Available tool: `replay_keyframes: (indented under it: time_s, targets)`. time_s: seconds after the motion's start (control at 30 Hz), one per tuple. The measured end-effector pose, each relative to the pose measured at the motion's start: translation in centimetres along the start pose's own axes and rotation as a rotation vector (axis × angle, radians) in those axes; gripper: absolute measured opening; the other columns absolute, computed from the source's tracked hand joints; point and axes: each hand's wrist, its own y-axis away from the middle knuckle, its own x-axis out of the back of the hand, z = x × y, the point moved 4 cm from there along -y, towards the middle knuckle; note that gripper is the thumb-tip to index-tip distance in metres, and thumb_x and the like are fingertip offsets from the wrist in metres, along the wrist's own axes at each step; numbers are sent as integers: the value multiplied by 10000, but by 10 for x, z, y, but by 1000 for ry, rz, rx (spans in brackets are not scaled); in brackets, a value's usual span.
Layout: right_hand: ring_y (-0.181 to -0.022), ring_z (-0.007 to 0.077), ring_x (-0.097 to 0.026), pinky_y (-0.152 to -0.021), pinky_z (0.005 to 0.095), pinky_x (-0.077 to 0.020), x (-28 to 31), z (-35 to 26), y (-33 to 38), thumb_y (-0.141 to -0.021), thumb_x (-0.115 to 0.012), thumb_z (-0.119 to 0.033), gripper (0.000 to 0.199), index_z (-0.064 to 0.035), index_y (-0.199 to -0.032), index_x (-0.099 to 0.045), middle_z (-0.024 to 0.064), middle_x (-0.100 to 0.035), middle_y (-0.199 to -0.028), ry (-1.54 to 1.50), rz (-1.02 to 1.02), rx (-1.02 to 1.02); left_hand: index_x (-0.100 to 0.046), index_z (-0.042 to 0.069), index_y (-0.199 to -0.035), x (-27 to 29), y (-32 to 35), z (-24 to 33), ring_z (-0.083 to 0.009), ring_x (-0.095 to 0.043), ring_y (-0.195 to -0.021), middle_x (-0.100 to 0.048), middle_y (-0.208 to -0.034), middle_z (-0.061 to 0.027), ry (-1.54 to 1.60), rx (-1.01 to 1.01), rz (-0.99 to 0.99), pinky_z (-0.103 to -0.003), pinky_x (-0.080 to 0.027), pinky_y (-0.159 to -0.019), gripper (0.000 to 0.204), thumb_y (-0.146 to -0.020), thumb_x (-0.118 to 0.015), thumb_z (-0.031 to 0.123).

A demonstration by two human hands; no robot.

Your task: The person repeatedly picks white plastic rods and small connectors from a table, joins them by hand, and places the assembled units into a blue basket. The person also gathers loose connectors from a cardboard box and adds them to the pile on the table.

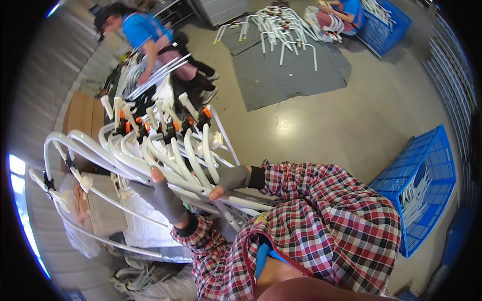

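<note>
Within the curled fingers of the left hand (165, 200) and right hand (232, 178) sit white tubes (191, 154), thumbs showing, the other fingers mostly hidden. Beyond the fingers are black clamps (170, 133); well to their right stands a blue crate (401, 170).

Red plaid shirt (331, 210), black cuffs (257, 177), grey gloves (234, 178)
</note>
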Motion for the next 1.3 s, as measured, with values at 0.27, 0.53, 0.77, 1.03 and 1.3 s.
replay_keyframes:
  time_s: [0.27, 0.53, 0.77, 1.03, 1.3]
  targets:
    - [-1080, 181, -586, -992, 318, -433, 54, 5, 4, -825, -793, -337, 601, -15, -1293, -599, 86, -655, -1176, 267, 233, -66, -271, -50, -1449, -28, -27, -42, -262, -495, -1184, -468, -1335, -192, 113, 80, -44, -372, -395, -1033, 812, -880, -694, 345]
    - [-975, 124, -594, -916, 272, -460, 110, 7, 7, -877, -746, -292, 440, -5, -1193, -636, 40, -659, -1060, 214, 412, -38, -448, -21, -1257, -77, -57, -141, -176, -542, -982, -548, -1115, -107, 309, 214, -205, -305, -460, -876, 440, -938, -645, 210]
    - [-873, 130, -608, -805, 274, -510, 170, 6, 9, -851, -750, -287, 424, -31, -1162, -618, 27, -633, -964, 98, 576, -55, -404, -37, -1385, -139, -68, -201, -206, -609, -998, -608, -1187, -145, 198, 351, -346, -318, -504, -843, 676, -873, -727, 264]
    - [-783, 129, -655, -740, 284, -550, 164, 38, 19, -866, -714, -253, 365, -17, -1122, -604, 34, -659, -920, -24, 614, -116, -428, -66, -1348, -143, -46, -235, -271, -644, -1010, -639, -1157, -214, 34, 432, -457, -350, -510, -844, 780, -800, -757, 381]
    - [-813, 124, -665, -742, 285, -549, 170, 60, 25, -872, -703, -163, 242, -27, -1065, -651, 34, -685, -962, -105, 624, -122, -411, -80, -1291, -142, -40, -233, -431, -666, -997, -638, -1111, -331, -425, 415, -534, -438, -524, -863, 870, -728, -728, 503]
